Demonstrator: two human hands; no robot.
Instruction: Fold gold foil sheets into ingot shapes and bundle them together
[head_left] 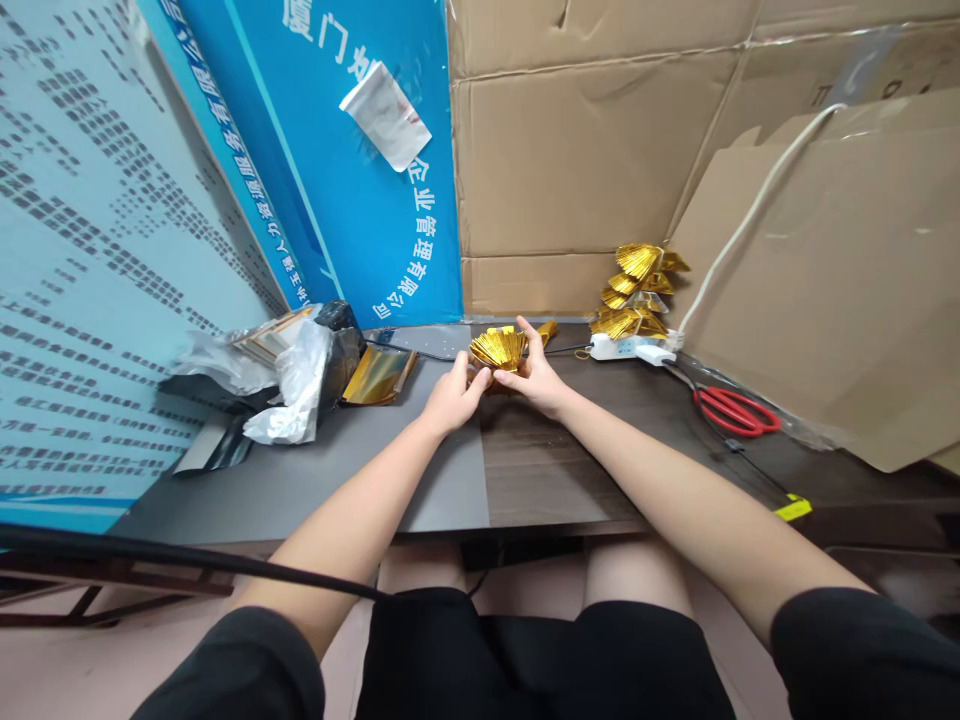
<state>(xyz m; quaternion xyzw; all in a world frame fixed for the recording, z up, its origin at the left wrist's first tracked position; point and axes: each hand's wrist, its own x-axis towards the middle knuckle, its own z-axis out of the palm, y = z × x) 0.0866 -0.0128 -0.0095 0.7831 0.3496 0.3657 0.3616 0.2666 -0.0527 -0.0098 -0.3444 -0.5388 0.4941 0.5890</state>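
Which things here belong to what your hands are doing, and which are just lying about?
In use: left hand, right hand, gold foil fan, gold fan pile, gold foil sheet.
Lying about: red scissors, power strip, plastic bag.

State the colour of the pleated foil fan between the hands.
The foil fan is shiny gold; the head view shows it best.

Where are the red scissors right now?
In the head view, the red-handled scissors lie at the right of the dark wooden desk, below and right of the white power strip and beside the leaning cardboard sheet.
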